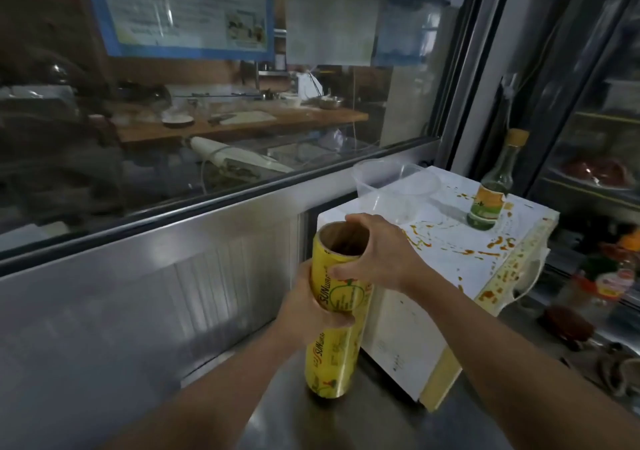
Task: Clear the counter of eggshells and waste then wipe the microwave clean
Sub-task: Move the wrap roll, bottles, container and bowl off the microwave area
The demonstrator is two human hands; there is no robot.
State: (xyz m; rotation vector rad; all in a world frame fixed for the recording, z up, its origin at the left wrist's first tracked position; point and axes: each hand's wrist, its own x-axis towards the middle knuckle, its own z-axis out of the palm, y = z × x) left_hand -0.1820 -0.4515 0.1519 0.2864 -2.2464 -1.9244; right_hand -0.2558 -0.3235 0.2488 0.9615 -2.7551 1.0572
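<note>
A yellow roll of cling wrap [330, 356] stands upright on the steel counter [363, 418], just left of the white microwave [446, 241]. My left hand [308, 307] grips the roll around its middle. My right hand [377, 255] holds its upper rim, fingers over the open cardboard core. The microwave's top and front edge carry orange sauce splatters. On top of it sit clear plastic containers [394, 186] and a green glass bottle [490, 193] with a yellow-green label.
A steel wall panel [138, 293] and a glass window [207, 103] rise behind the counter. A glass-door fridge [595, 137] stands at the right, with jars and dark items [609, 283] on the counter beside the microwave.
</note>
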